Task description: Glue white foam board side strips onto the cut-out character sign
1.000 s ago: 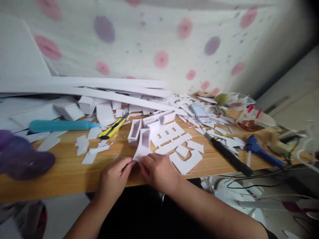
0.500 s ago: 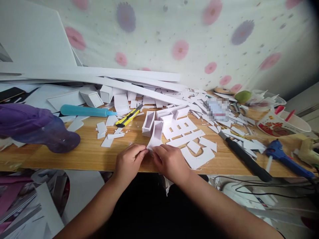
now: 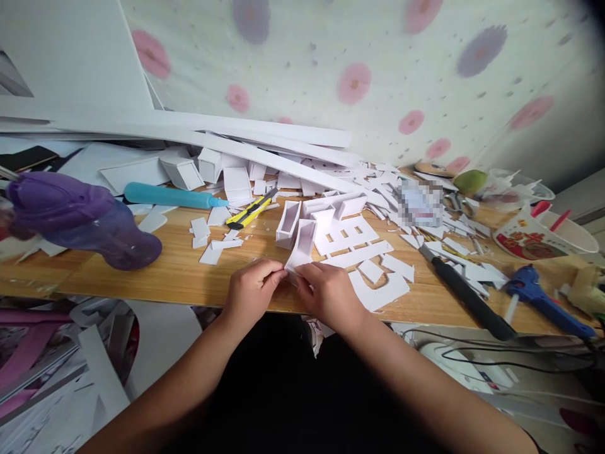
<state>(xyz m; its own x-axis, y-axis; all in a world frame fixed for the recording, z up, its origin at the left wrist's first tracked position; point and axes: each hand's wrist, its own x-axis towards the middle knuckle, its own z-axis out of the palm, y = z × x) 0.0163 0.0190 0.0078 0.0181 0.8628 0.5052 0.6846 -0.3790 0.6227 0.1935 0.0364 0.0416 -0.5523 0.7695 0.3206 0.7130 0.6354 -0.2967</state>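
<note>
wooden table (image 3: 189, 279), white cutouts (image 3: 380, 295), yellow utility knife (image 3: 248, 213), teal tube (image 3: 170, 195), black-handled blade (image 3: 467, 293), blue glue gun (image 3: 543, 302)

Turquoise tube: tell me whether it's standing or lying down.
Lying down: the tube stretches sideways, its narrow nozzle pointing to the picture's right.

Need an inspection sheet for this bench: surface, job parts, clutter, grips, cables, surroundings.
Surface: wooden table, bare wood visible along near edge.
Job's things: curved white piece, near end pinched; open white box stands just left of it.
Clutter: white offcuts, yellow cutter, blue glue gun, food tub, purple bottle.
Grippers: left grip and right grip, bare hands, both closed on the curved piece.
Cables: dark cables below table, right; ends unclear.
Surroundings: flower-patterned sheet behind; white panel at far left.
</note>
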